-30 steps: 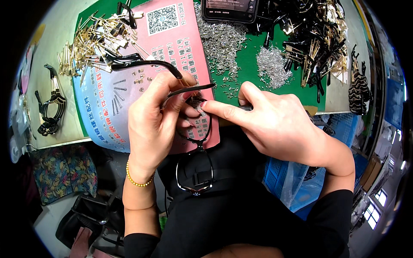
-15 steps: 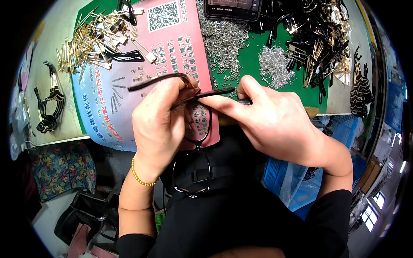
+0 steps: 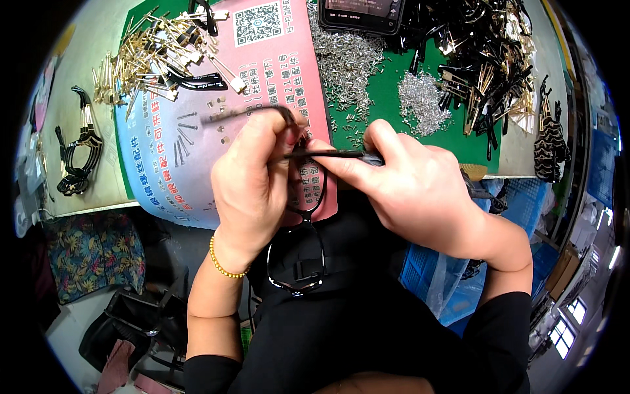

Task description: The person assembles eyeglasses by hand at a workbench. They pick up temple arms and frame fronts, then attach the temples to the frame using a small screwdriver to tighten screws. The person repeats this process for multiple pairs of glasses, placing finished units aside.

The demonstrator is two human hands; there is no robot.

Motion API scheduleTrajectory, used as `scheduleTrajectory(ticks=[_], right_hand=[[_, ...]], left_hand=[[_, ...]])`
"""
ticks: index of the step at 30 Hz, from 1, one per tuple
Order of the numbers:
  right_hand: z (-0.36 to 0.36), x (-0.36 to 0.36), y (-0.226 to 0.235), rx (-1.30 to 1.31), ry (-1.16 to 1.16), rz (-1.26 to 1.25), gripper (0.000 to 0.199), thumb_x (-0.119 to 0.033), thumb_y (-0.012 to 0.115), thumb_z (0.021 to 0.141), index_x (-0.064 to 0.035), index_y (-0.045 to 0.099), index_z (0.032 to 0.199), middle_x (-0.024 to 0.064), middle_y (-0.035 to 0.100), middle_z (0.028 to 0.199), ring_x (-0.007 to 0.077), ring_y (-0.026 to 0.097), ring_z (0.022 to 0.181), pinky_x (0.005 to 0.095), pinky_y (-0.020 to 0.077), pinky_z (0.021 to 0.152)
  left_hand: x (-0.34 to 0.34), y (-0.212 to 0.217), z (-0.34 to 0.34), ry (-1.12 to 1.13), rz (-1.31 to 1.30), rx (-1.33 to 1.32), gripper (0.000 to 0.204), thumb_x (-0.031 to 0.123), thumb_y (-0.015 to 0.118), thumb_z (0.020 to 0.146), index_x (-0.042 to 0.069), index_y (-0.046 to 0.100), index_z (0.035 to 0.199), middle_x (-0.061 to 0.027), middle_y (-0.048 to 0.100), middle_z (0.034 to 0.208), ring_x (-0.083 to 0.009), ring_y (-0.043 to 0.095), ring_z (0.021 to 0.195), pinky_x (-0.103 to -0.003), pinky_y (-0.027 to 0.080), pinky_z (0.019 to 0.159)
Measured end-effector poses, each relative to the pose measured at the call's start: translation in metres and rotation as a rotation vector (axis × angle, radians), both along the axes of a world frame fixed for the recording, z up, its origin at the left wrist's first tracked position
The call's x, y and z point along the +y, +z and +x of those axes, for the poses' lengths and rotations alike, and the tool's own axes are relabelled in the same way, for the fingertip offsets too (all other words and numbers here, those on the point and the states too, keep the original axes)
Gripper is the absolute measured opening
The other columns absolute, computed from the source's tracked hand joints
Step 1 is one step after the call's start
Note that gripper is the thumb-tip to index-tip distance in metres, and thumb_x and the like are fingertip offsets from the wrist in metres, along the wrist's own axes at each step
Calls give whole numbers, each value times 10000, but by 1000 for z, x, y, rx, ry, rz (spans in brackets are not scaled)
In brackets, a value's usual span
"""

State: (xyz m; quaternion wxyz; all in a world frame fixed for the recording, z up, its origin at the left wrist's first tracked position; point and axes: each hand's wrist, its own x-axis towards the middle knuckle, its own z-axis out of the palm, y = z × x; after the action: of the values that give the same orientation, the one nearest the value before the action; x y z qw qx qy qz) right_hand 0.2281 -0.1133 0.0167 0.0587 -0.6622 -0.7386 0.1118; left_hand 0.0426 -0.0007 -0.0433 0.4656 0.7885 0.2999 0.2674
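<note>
Swung level since the earlier frame, one black temple (image 3: 331, 154) in the head view now spans between the hands, across the right edge of the printed sheet (image 3: 169, 123). Left grip (image 3: 252, 157) pinches the eyeglass frame (image 3: 306, 215), whose rims hang past the sheet's lower edge, while the right grip (image 3: 426, 187) is curled, one fingertip beside the pinch, its contents unclear. Probably light, smooth and springy, with delicate joints, the frame seems best held at its outer corner near the temple.
</note>
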Motion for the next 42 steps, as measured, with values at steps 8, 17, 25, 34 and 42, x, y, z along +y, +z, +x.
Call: scheduleTrajectory(ticks=[8,17,25,34,42], right_hand=[[-5,-3,-7,-207,44,176,397,-204,662,815,-342,726,1182,18,470,862,145,540,670,269,460,514],[2,-2,-11,-125,65,145,391,-270,698,836,-316,693,1224,18,508,893,143,568,662,274,475,515],[10,7,-23,-231,126,301,307,-371,630,937,-239,647,1214,-12,541,921,117,513,579,237,420,456],[3,8,-10,-69,6,160,322,-307,701,899,-142,621,1163,44,534,928,198,591,671,316,494,560],[27,-20,17,-54,-180,-29,371,-70,635,863,-164,601,1221,82,496,882,227,633,682,352,523,526]], left_hand=[[-2,-5,11,74,240,-62,284,-123,647,765,11,638,1015,-107,666,829,-268,683,707,-344,549,632],[0,-1,12,103,227,-55,341,-174,606,748,-1,619,1042,-130,665,876,-291,704,786,-336,562,710],[0,2,12,87,187,-44,299,-165,560,810,-3,616,1055,-120,672,881,-256,712,816,-323,559,734],[2,1,10,94,135,-30,343,-183,568,779,3,617,1062,-125,668,874,-265,710,782,-326,556,696],[58,9,49,293,22,-206,248,123,527,1070,-6,637,1251,-109,716,972,-126,710,740,-247,576,615]])
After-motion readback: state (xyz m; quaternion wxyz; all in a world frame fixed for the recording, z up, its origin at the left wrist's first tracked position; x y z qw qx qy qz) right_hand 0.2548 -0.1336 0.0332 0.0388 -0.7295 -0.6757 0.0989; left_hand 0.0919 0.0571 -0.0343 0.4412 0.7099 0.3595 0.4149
